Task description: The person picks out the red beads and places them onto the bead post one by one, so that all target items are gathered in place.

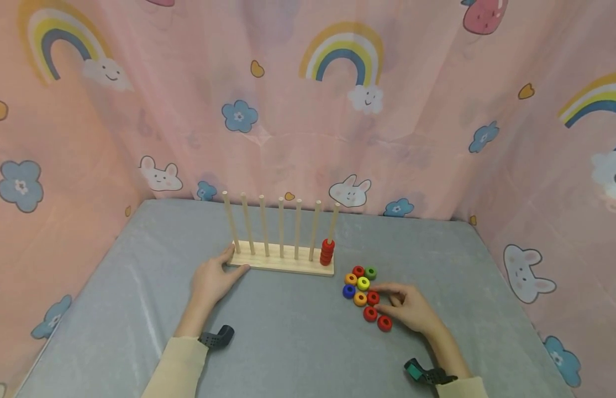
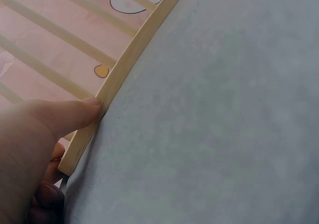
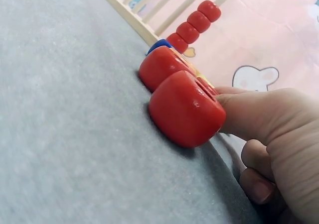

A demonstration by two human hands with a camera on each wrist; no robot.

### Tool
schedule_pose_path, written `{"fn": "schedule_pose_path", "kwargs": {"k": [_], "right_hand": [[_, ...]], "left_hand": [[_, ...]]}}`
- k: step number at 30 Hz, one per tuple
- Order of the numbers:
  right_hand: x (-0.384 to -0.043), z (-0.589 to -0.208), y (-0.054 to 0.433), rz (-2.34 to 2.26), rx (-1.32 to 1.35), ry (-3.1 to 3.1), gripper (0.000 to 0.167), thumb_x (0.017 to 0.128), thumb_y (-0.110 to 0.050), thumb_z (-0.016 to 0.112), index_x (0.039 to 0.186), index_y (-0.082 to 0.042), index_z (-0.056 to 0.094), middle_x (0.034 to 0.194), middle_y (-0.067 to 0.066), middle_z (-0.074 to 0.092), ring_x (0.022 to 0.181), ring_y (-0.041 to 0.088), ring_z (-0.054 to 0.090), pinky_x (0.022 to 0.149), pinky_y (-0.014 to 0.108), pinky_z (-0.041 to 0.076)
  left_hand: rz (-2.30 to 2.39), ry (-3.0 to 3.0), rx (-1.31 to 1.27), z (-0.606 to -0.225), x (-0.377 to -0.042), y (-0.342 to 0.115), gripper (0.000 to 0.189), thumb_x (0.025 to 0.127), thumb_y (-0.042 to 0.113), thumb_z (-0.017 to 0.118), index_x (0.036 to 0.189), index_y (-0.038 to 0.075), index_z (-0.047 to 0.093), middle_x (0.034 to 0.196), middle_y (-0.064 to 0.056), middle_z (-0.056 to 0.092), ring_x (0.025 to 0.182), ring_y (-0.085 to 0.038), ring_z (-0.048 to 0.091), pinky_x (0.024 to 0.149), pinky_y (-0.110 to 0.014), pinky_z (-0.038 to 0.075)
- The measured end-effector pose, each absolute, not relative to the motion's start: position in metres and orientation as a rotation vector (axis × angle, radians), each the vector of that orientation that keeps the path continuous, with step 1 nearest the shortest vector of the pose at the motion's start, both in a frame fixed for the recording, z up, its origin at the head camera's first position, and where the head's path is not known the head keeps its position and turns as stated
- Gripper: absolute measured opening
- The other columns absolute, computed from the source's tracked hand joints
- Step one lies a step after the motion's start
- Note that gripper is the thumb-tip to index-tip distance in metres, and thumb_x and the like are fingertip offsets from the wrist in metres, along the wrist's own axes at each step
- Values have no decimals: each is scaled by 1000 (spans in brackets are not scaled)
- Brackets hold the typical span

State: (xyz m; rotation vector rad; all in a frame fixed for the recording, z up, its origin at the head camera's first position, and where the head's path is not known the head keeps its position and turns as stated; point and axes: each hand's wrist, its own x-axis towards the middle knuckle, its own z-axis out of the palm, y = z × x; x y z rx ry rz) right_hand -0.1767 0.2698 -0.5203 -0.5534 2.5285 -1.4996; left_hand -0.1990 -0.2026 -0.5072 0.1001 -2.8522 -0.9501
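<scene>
My left hand (image 1: pixel 213 281) grips pale wooden rack (image 1: pixel 278 265): rightmost peg (image 1: pixel 333 224) red-beaded, six bare. Right hand (image 1: pixel 411 308), grip unclear: loose round multicoloured beads (image 1: pixel 363 287).

The counter (image 1: pixel 298 342) is covered with a grey cloth (image 1: pixel 114 309). Behind it and at both sides, pink curtains (image 1: pixel 188 61) are hung, in which light folds and creases are seen. On them are printed rainbows (image 1: pixel 342 41), smiling white clouds (image 1: pixel 366 99), blue flowers (image 1: pixel 240 116), rabbit heads (image 1: pixel 349 192) and a strawberry (image 1: pixel 484 15). The left side is lit in a warmer, more orange tone. In the left wrist view the cloth is blurred, so its texture cannot be surely told.
</scene>
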Motion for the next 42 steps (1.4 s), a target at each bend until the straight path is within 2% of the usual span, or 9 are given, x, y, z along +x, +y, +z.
{"fn": "schedule_pose_path", "kwargs": {"k": [8,13,15,21,26,30,34,38,42], "right_hand": [[-174,-515,268,-1533,-515,2555,30,95,-11,81,123,-3,76,54,-10,34,46,-3,24,41,23,26],[-172,-507,264,-1552,-452,2598,33,96,-12,80,126,0,73,55,-10,35,45,-2,25,42,24,28],[-172,-502,260,-1555,-407,2629,35,96,-14,80,127,-1,73,56,-8,40,44,0,26,42,24,28],[-174,-482,247,-1564,-298,2660,37,97,-26,80,130,-9,73,55,-5,36,44,5,27,42,25,28],[-180,-462,236,-1603,-263,2667,37,98,-28,79,131,-12,73,56,-4,32,46,8,28,43,27,28],[-185,-447,228,-1650,-364,2733,32,98,-18,80,128,-7,75,68,2,49,46,10,28,43,28,28],[-189,-437,223,-1709,-467,2762,30,96,-8,79,126,-4,76,92,10,64,45,13,29,42,29,27],[-192,-428,220,-1733,-496,2775,31,96,-7,79,127,-4,76,94,12,63,44,13,31,41,29,27],[-193,-423,218,-1726,-518,2812,33,95,-5,79,128,-3,75,94,8,63,44,12,32,41,29,29]], "left_hand": [[-939,-2839,78,-508,-199,-202,76,94,46,80,152,6,55,152,-14,56,130,-48,62,85,-55,58],[-946,-2818,71,-510,-199,-202,76,93,45,81,152,4,55,152,-14,57,132,-47,60,95,-58,56],[-947,-2817,72,-510,-199,-202,75,93,45,81,152,4,56,152,-14,57,132,-47,60,93,-57,57],[-940,-2822,84,-510,-198,-203,76,93,46,81,151,4,56,150,-16,59,125,-49,64,72,-49,58],[-939,-2827,88,-511,-199,-202,76,93,48,80,152,6,56,151,-15,58,127,-48,63,78,-52,58],[-928,-2829,84,-511,-200,-202,76,94,48,80,153,6,55,152,-14,57,130,-47,61,86,-55,58],[-924,-2827,85,-511,-200,-202,77,93,48,80,153,7,55,152,-15,57,128,-48,63,80,-52,59],[-925,-2823,85,-511,-200,-202,76,93,48,80,152,7,56,151,-15,57,126,-49,64,72,-49,57],[-928,-2821,81,-511,-199,-202,76,93,48,80,152,7,56,151,-15,57,131,-48,61,81,-53,59]]}}
